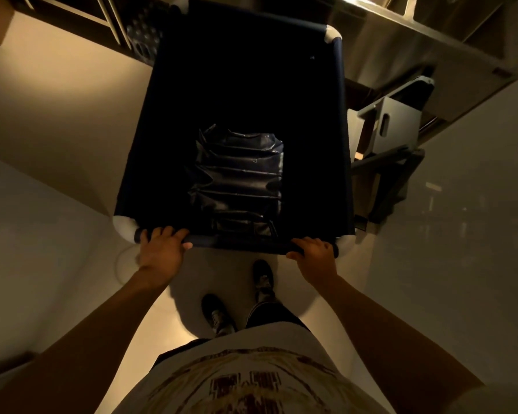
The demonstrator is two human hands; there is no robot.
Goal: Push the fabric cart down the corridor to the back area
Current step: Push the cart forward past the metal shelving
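Note:
A deep fabric cart [340, 130] with dark navy sides and white rounded corner pieces stands right in front of me. Its near rim is a dark padded bar. My left hand [162, 249] is wrapped around that bar near the left corner. My right hand [313, 253] grips the same bar near the right corner. At the bottom of the cart lies a folded, shiny dark plastic sheet [240, 174]. The rest of the cart's inside is too dark to read.
A metal counter [449, 46] runs along the right wall, with a grey box [392, 127] and a dark frame [389, 180] tucked beside the cart. Shelving [72, 13] and a dark patterned crate [142, 37] stand at the far left. Pale floor [57, 121] lies on the left.

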